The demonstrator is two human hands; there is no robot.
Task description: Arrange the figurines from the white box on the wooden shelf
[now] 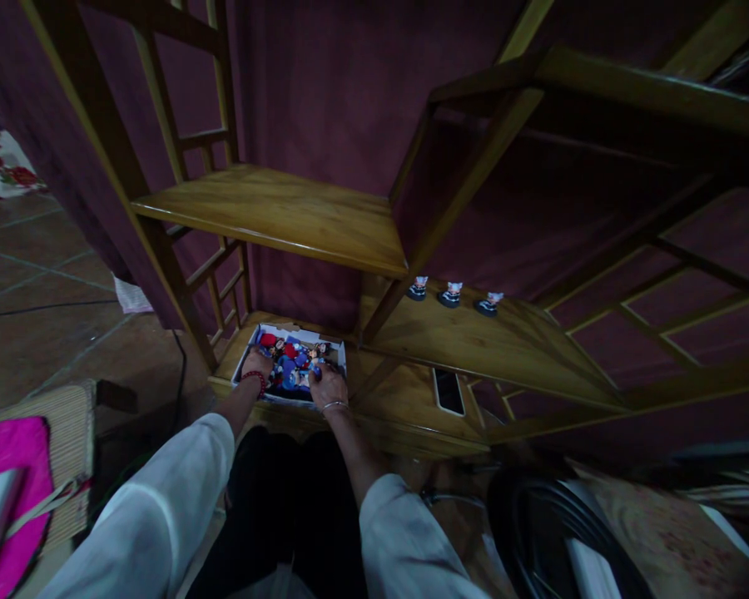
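A shallow white cardboard box (342, 358) stands on the lowest shelf, holding a jumble of small red, blue and white figurines (292, 353). My left hand (258, 363), with a red bead bracelet at the wrist, reaches over the box's left side among the figurines; its fingertips are too dim and small to make out. At the near right corner of the box is my right hand (329, 387), wearing a thin bangle. Its fingers are curled around something by the figurines, and what they hold is hidden.
Three small figures on dark bases (450, 294) stand in a row on the shelf to the right. A phone (448, 391) lies on the lower board. Wooden uprights and an upper shelf (275, 208) frame the box. A stool with a pink cloth (22, 453) is at left, a coiled black hose (505, 507) at lower right.
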